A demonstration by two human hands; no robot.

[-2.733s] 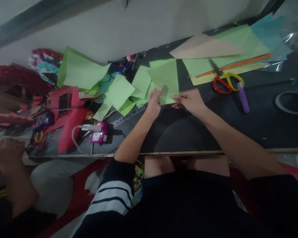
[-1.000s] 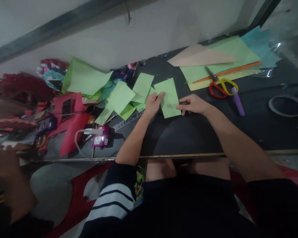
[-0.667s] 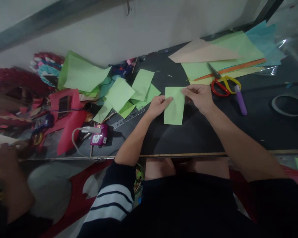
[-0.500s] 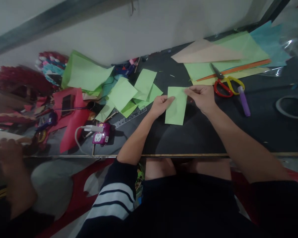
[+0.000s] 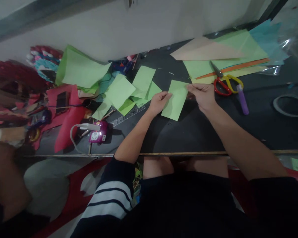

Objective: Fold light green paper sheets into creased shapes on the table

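Note:
A rectangular piece of light green paper (image 5: pixel 176 100) is held between my two hands above the dark table. My left hand (image 5: pixel 159 102) pinches its left edge between thumb and fingers. At the upper right corner, my right hand (image 5: pixel 202 96) grips it with thumb and forefinger. The paper tilts, its top leaning to the right. Just left of my left hand lie several loose green paper pieces (image 5: pixel 120 92). Scissors (image 5: pixel 222 81) with one red and one yellow handle rest to the right of my right hand, with a purple glue stick (image 5: pixel 242 100) beside them.
Coloured paper sheets (image 5: pixel 228 46) are stacked at the back right, and a grey ring (image 5: pixel 289 105) lies at the far right. A clear ruler (image 5: pixel 127 117) and a purple power adapter (image 5: pixel 98 132) with a cable sit on the left. Another person's hand (image 5: pixel 1 153) is at the far left.
The green paper has turned clockwise, its lower end swinging left, and it has risen slightly. Both my hands keep their hold. The co-worker's hand at the far left has shifted.

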